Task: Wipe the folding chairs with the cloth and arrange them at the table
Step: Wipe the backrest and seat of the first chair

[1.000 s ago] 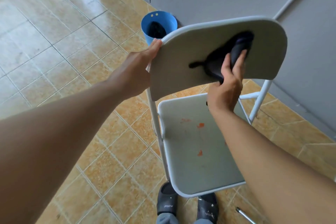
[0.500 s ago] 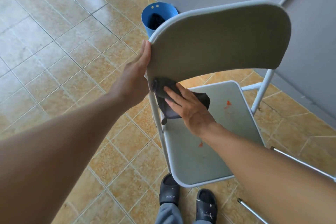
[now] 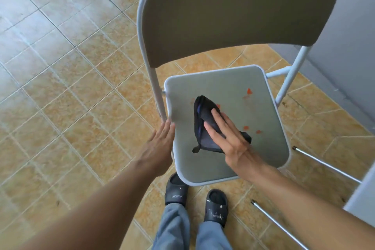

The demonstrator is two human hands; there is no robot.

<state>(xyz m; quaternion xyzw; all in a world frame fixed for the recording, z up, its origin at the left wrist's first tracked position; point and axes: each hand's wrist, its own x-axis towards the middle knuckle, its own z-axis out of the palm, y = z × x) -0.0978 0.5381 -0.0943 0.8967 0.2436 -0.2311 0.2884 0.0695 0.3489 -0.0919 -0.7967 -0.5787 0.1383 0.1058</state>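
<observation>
Chair [image 3: 227, 124] stands open on tiled floor [image 3: 60, 87], seat facing the camera, backrest [image 3: 233, 10] above. Cloth [image 3: 205, 126] lies bunched on the seat's left-centre, pressed flat under the right hand [image 3: 229, 138]; fingers are spread over it, nothing pinched. Left hand [image 3: 160, 146] is laid open against the seat's left edge, just beside the frame tube [image 3: 156, 91], fingers together, no wrap visible. No table in view.

Orange spots [image 3: 248, 91] are scattered on the seat: one at upper right, two right of the cloth, one partly under its top edge.

Risks, as judged:
- Chair is only braced, not gripped. A hard stroke toward the right could slide or pivot it on the glossy tile.
- Downward load near the front edge could tip or partly fold the seat; left fingers sit close to the hinge area, so a pinch is possible.
- Cloth is bunched, so contact is patchy. Spots could be smeared rather than lifted, and the upper-right one missed.
- Loose metal rods [image 3: 324, 166] lie on the floor near the slippers [image 3: 176, 190]; a trip is possible when the chair gets carried.
</observation>
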